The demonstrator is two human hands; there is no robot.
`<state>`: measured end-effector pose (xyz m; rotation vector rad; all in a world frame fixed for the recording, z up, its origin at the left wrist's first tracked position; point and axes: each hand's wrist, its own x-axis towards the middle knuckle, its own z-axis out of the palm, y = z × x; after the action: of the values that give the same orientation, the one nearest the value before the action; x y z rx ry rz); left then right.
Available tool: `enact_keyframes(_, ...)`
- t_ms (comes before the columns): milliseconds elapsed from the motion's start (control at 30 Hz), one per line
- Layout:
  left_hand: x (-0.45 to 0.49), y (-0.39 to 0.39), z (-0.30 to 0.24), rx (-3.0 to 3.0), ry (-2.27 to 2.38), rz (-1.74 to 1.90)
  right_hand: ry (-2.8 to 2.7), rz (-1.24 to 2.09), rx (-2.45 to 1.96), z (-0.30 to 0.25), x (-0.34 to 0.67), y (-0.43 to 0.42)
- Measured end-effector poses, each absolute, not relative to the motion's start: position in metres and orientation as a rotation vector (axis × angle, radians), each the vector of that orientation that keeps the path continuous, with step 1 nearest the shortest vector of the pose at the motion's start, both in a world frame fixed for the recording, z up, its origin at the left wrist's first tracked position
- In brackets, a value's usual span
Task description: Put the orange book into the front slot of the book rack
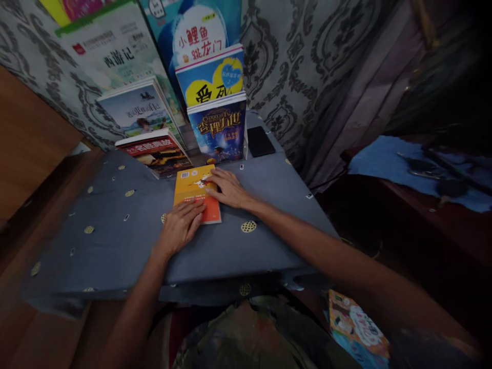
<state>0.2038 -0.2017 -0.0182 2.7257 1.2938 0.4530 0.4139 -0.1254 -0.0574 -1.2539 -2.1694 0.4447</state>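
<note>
1. Where the view is widest, a grey damask wall covering (307, 61) fills the back and hangs in soft folds towards the right.
2. Below it is a table (115, 230) under a slate-blue cloth, matte and slightly creased, scattered with small round gold dots.
3. Along the far edge of the table, tiered rows of books (161, 102) lean against the wall with glossy covers facing out. A dark blue fantasy cover (219, 128) stands at the front, and a red-banded book (154, 151) lies low to its left.
4. Well off to the right, a rumpled blue sheet (384, 164) lies over a dark surface. The things on it are too dim to make out.
5. A thin orange paperback (192, 187) lies flat on the cloth just in front of the standing books, with nothing on it but the hands.
6. The left hand (180, 225) rests spread and flat, palm down, with its fingers over the near corner of the paperback, gripping nothing.
7. The right hand (228, 188) is also open and flat, with its fingertips on the book's right edge and its heel on the cloth.
8. A flat black rectangle (260, 141), perhaps a phone, lies just right of the fantasy cover.
</note>
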Motion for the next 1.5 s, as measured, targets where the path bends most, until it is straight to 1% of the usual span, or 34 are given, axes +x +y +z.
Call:
enact_keyframes(133,0.202,-0.201,-0.024,2.565,1.286,0.656,-2.131,0.299,-1.197,-0.043,0.408,-0.145)
enact_keyframes(267,0.204,-0.200,-0.026,2.522,1.412,0.690,-2.144,0.152,-1.100,-0.030,0.397,-0.166)
enact_keyframes(333,0.203,-0.199,-0.026,2.506,1.612,0.665,-2.230,0.168,-1.133,-0.033,0.392,-0.171)
enact_keyframes(400,0.200,-0.198,-0.026,2.484,1.830,0.671,-2.397,0.272,-1.187,-0.040,0.389,-0.172)
enact_keyframes(467,0.197,-0.196,-0.029,2.464,1.934,0.737,-2.516,0.348,-1.243,-0.046,0.388,-0.170)
enact_keyframes(633,0.190,-0.183,-0.042,2.407,1.887,0.946,-2.558,0.421,-1.283,-0.046,0.387,-0.168)
enact_keyframes(767,0.184,-0.173,-0.056,2.344,1.825,1.012,-2.553,0.474,-1.281,-0.043,0.391,-0.169)
enact_keyframes(933,0.173,-0.157,-0.069,2.255,1.790,0.956,-2.506,0.525,-1.234,-0.045,0.400,-0.161)
enact_keyframes(1233,0.180,-0.107,-0.065,2.168,1.818,0.853,-2.360,0.383,-1.468,-0.045,0.396,-0.133)
enact_keyframes(1500,0.170,-0.106,-0.063,2.111,1.739,0.895,-2.372,0.315,-1.513,-0.043,0.393,-0.136)
